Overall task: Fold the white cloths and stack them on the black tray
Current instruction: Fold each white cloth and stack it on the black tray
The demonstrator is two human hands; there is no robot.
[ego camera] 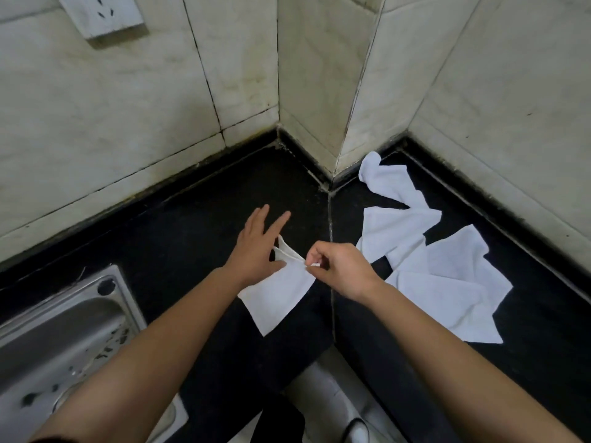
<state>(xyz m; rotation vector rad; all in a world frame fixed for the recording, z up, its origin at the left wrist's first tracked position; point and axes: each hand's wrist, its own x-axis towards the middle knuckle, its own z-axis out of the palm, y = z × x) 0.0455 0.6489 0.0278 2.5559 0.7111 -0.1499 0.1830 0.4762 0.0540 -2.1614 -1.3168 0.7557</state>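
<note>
A white cloth [277, 295] lies partly folded on the black counter [198, 219] in front of me. My right hand [339, 270] pinches its upper edge between thumb and fingers. My left hand [256, 247] has straight, spread fingers and rests on the cloth's upper left part, thumb against the fabric. To the right, several more white cloths [441, 270] lie loose and overlapping on the counter, one crumpled cloth [387, 179] reaching toward the wall corner. No black tray is in view.
A steel sink [57, 340] sits at the lower left, set into the counter. Tiled walls with a jutting corner [335, 123] close off the back. A wall socket [102, 14] is at the upper left. Floor and a shoe [355, 426] show below the counter's edge.
</note>
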